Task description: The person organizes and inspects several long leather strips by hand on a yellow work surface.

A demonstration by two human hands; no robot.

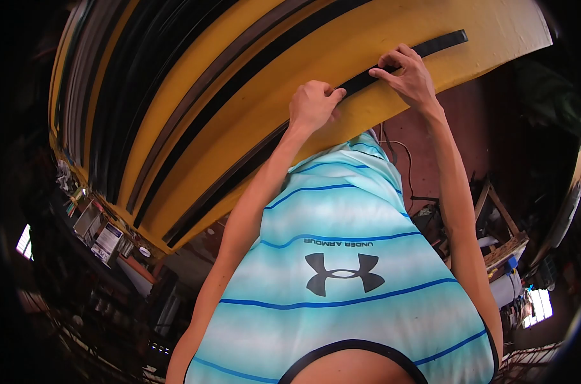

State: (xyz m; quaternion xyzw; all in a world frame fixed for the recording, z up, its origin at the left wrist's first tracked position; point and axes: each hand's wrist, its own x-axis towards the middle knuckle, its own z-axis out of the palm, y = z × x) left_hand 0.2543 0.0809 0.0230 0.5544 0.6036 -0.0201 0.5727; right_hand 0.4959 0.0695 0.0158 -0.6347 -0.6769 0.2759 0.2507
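Note:
A long black strip [440,43] lies along the near edge of a yellow table [501,32]. My left hand [314,105] is closed on the strip near its middle, with the thumb against it. Farther right, my right hand [405,73] pinches the same strip between thumb and curled fingers. The strip's squared right end sticks out beyond my right hand, and its other part runs down to the lower left of the table.
Several long dark strips [207,105] lie side by side across the table's left part. Papers and small items [109,243] stand beyond its left end. A wooden frame [498,249] is at the lower right, with a cable [411,173] hanging near my body.

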